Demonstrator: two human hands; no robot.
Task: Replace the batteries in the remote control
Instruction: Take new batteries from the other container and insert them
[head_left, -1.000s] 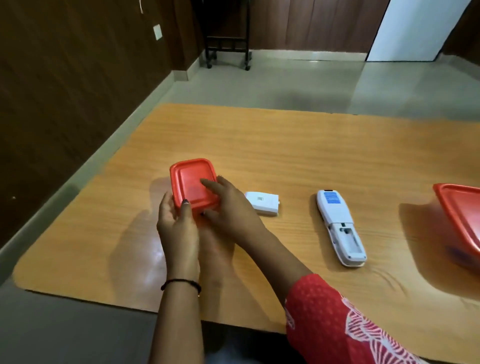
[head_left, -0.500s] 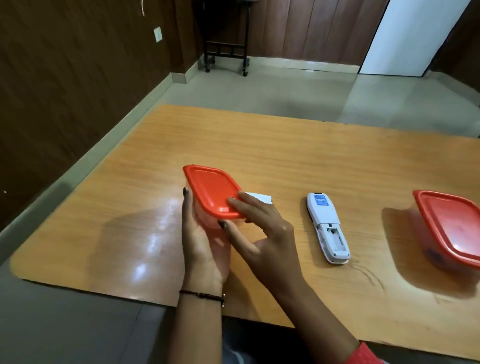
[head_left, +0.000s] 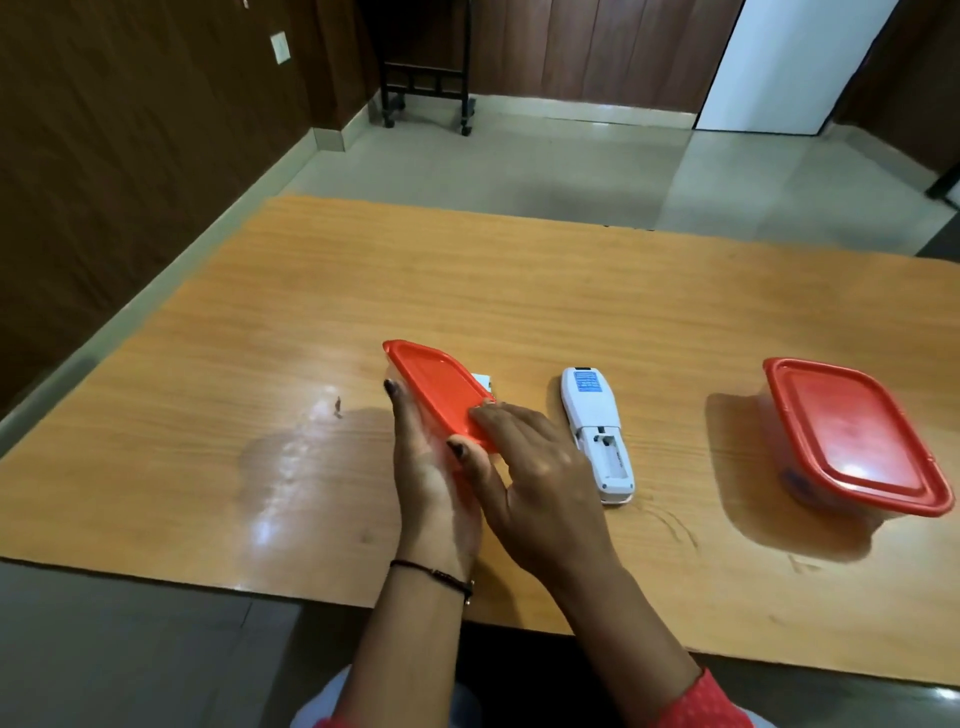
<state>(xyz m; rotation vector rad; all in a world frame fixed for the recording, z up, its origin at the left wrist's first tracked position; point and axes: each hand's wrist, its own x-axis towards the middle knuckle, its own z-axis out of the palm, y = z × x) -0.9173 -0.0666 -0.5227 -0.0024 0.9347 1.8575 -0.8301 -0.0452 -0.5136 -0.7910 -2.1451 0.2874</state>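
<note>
the left hand (head_left: 431, 467) has tilted the small box (head_left: 436, 395) up off the table (head_left: 519, 291), fingers wrapped round it; right fingers (head_left: 493, 415) now pry its lid. the remote (head_left: 597, 431) lies open, just right.

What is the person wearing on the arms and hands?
The left hand has a thin black cord bracelet at the wrist and dark polish on the nails. The right hand has dark polish too. A red sleeve with a fine pale pattern covers the upper right arm.
</note>
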